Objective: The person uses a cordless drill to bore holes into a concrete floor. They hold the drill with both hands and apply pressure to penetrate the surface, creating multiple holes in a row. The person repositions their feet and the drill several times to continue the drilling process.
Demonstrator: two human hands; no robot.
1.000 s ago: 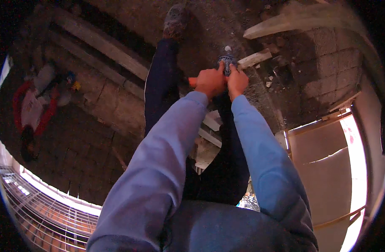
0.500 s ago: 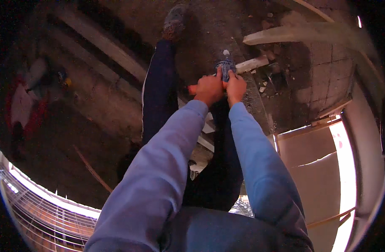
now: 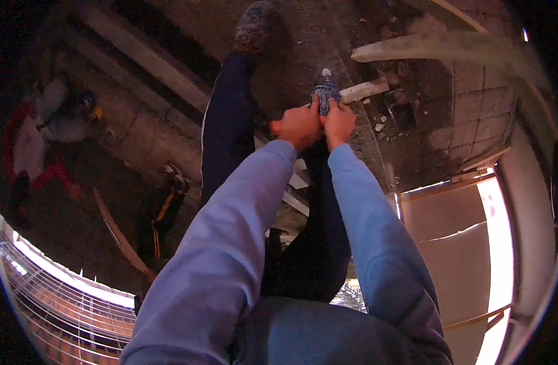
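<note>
Nearest: pale blue sleeves [image 3: 212, 255] reaching up from the lower edge, converging at mid-frame. Dark trousers [image 3: 225, 128] beneath them, one leg stretched forward to a dusty shoe [image 3: 253, 27].

Hands close together at the ends of the sleeves. Left hand [image 3: 299, 126] curled shut, index finger laid along a power tool [image 3: 325, 104]; right hand [image 3: 339, 126] beside it, fingers likewise closed round the tool, one digit forward along it. Undersides of both grips hidden. Tool body dark and ribbed, with an orange part [image 3: 275, 127] sticking out left of the left hand; pale tip at the far end, directed away from the wearer. Whether the tip touches the ground: cannot tell.

Just right of the tool, a short wood offcut [image 3: 365, 90]; pale rubble [image 3: 379, 125] near it on the dirt floor. Beyond, a long curved plank [image 3: 425, 47]. Left of the leg, long beams [image 3: 148, 55] side by side, in shadow.

Outer ground: wire mesh [image 3: 60, 310] lower left, large tan panel [image 3: 452, 261] lower right. Far left, another person [image 3: 29, 146] in red and white, dim.
</note>
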